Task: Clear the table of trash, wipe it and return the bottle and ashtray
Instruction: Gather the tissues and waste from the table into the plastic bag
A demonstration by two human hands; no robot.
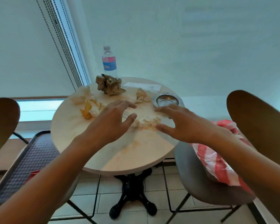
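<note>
Over the middle of the round worktop (103,160) both hands hover with fingers spread and loosely bent, holding nothing: the left hand (111,122) and the right hand (181,125) flank a crumpled white napkin (148,122) stained orange, one on each side of it, the right thumb just beside its near edge. Whether any fingertip touches the paper cannot be told.

Just beyond the right hand, at the worktop's right rim, sits the round metal ashtray (167,100). Left of the ashtray lies a small tan paper wad (141,95), and behind it a flat white sheet (144,86) with a small mark too faint to read. Farther left of the ashtray stands a larger crumpled brown paper ball (108,85), and directly behind that ball, at the far rim, the clear water bottle (109,62) stands upright, capped, with a blue and pink label whose white letters show only in part and cannot be read for certain. Left of the ashtray and nearer, past the left hand, a spread of white and yellow wrapper scraps (89,105) lies on the stained surface.

Off the worktop, below and right of the ashtray, a red-and-white striped plastic bag (217,162) rests on a grey chair seat (194,183). On the opposite side a dark textured tray (23,165) lies on another seat.
</note>
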